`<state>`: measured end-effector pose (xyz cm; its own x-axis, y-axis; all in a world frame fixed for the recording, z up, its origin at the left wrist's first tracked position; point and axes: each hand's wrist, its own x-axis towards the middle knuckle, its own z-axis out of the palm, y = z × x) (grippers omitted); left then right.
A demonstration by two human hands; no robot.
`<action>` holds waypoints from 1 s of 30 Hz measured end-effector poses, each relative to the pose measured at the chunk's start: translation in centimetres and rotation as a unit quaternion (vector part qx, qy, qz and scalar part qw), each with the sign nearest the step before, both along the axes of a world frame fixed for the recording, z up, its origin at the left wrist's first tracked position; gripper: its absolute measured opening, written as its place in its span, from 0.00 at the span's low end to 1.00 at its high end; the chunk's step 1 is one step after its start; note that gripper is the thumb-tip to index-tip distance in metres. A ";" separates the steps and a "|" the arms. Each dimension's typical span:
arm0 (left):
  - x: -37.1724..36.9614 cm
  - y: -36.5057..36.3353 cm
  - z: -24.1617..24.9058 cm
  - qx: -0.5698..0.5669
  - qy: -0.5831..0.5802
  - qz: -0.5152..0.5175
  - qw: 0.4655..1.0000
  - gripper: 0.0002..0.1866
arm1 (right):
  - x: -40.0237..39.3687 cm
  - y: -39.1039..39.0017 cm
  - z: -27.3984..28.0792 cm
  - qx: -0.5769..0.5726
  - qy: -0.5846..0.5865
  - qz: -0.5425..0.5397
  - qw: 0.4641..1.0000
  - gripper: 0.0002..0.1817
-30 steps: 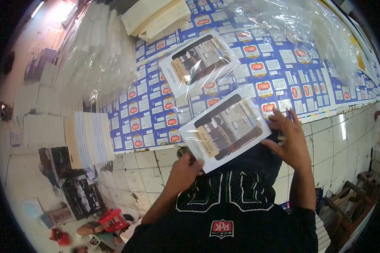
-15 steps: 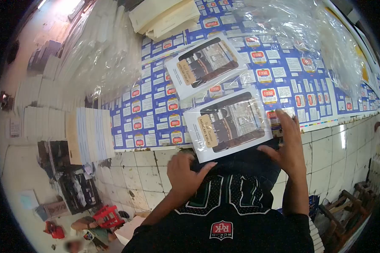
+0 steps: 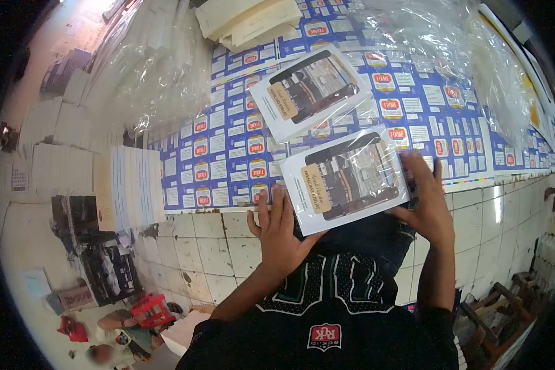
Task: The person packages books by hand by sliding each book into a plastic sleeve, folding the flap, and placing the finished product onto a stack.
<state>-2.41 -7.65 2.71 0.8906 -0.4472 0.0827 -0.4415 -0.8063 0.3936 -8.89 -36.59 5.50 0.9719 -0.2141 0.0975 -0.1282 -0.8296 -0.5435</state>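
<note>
A book in a clear plastic wrapper lies tilted at the near edge of a table covered with blue printed label sheets. My left hand is at its lower left corner, fingers spread and thumb along the bottom edge. On the opposite side, my right hand is open, with fingertips by the right edge and thumb near the lower right corner. Just beyond lies a second wrapped book with the same cover, its lower edge close to the first one.
Loose clear plastic sleeves pile up at the left, and more plastic lies at the far right. Cream paper stacks sit at the back. A book stack stands left. On the floor are a person and a red stool.
My left hand has moved up and right, its fingers now stretched out beside the near book. That book has shifted slightly right. My right hand has shifted a little right with it.
</note>
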 end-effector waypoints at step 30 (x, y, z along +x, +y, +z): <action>1.8 4.1 1.7 -0.149 0.050 0.010 0.988 0.07 | -2.3 4.7 -0.6 0.030 -0.013 0.089 0.995 0.17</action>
